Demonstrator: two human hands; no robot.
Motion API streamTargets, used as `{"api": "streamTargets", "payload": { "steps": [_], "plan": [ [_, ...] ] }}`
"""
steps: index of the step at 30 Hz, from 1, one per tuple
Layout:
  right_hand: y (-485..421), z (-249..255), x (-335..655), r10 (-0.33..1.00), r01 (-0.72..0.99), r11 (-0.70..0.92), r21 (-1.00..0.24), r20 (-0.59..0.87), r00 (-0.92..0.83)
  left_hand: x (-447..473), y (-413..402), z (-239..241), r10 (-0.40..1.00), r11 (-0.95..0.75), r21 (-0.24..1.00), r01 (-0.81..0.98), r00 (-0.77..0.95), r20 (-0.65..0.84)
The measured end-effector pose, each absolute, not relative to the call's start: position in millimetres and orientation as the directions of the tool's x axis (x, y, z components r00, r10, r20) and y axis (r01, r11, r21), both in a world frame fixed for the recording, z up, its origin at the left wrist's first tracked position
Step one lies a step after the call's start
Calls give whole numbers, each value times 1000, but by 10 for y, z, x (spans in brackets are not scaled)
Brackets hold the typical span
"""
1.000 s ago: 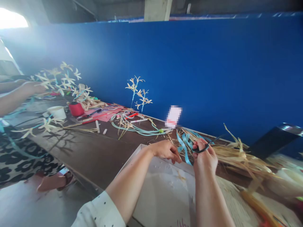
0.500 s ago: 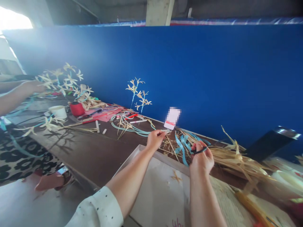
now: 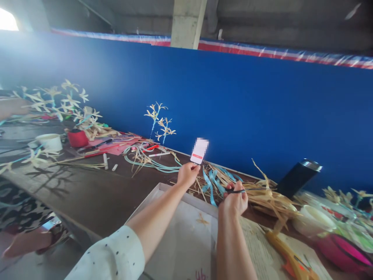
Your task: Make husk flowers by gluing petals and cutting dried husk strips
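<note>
My left hand (image 3: pixel 189 174) is closed in a pinch just below the lit phone (image 3: pixel 198 151), which leans near the blue wall. What its fingertips hold is hidden. My right hand (image 3: pixel 235 200) is wrapped round black-handled scissors (image 3: pixel 235 191), their thin blade pointing right over dry husks (image 3: pixel 256 200). Light-blue ribbon curls (image 3: pixel 215 181) lie between the two hands, among straw-like scraps (image 3: pixel 199 188). Below my forearms is a shallow white box (image 3: pixel 177 233) with a small husk flower (image 3: pixel 202 219) in it.
Husk flowers on blue stems (image 3: pixel 157 116) stand by the wall. Pale-blue cords (image 3: pixel 151 167), a red spool-like item (image 3: pixel 77 138) and a white cup (image 3: pixel 50 142) lie left. A dark flask (image 3: pixel 298 179), yellow glue gun (image 3: pixel 287 254) and pink pouch (image 3: pixel 344 249) sit right. Another person's arm (image 3: pixel 13 107) reaches in.
The view has turned right and slightly up, showing more of the right side. My left hand still pinches by the phone; the pale strip seen there is now hidden. The scissors stay in my right hand.
</note>
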State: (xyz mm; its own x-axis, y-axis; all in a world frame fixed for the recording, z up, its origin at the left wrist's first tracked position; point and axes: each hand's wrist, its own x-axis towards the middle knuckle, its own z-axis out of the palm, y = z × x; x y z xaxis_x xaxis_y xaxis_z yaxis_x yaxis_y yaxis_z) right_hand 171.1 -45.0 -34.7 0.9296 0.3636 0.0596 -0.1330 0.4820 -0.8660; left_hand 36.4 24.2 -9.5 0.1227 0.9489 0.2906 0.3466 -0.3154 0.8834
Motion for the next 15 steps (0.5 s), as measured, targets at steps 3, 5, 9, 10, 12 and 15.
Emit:
{"api": "streamTargets", "payload": {
  "steps": [3,5,9,10,12,15],
  "plan": [
    [-468,-332,1720,357,-140,477,-868,46,933,563,284,-48,922,-388,814,432,195,336],
    [-493,-301,1723,353,-152,478,-865,30,935,696,329,-22,887,-460,752,472,283,365],
    [-545,-218,1729,336,-193,493,-848,-19,942,945,426,-24,792,-599,592,539,504,343],
    [-554,-202,1732,333,-199,499,-843,-25,942,1004,447,-40,738,-663,524,534,585,338],
    [-567,-179,1735,332,-203,508,-837,-28,943,1120,483,-88,682,-717,487,498,648,341],
    [-578,-166,1738,337,-216,511,-832,-37,941,1296,527,-185,608,-776,441,451,720,333]
  ]
}}
